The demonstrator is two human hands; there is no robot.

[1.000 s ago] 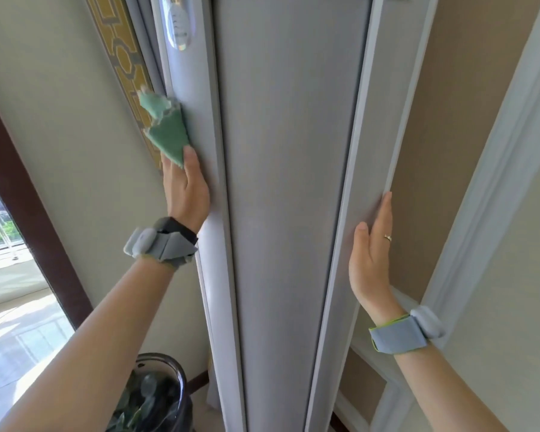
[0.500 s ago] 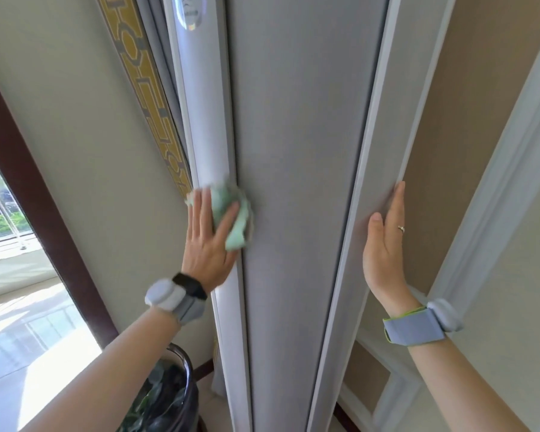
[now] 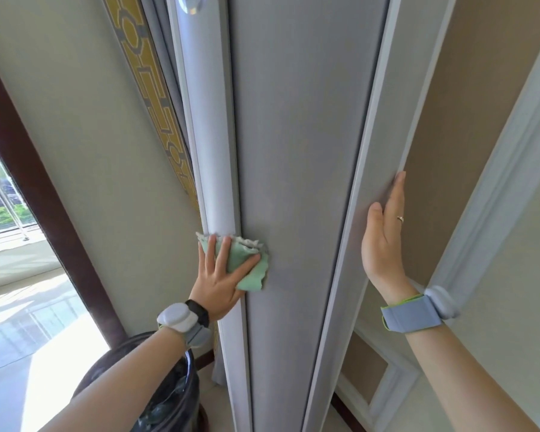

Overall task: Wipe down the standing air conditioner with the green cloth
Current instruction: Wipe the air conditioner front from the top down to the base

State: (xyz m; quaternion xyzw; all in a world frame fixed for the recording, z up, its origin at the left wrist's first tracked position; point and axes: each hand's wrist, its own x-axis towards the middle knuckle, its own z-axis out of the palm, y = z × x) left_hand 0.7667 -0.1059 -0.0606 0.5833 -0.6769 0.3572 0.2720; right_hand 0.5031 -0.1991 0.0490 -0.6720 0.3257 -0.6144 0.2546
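Note:
The tall grey standing air conditioner (image 3: 296, 157) fills the middle of the head view, with pale rounded columns on both sides. My left hand (image 3: 217, 277) presses the crumpled green cloth (image 3: 247, 265) against its left column and the edge of the front panel, fingers spread over the cloth. My right hand (image 3: 384, 238) lies flat and open against the unit's right side panel, fingers together and pointing up, holding nothing. A ring sits on one finger.
A dark round pot with green leaves (image 3: 169, 391) stands at the unit's lower left. A yellow-patterned curtain border (image 3: 156, 101) hangs behind it. A dark window frame (image 3: 44, 194) runs at left. White wall moulding (image 3: 487, 213) lines the right.
My left hand has slid the cloth down the left column, from high up to about mid-height. My right hand stays flat on the right side.

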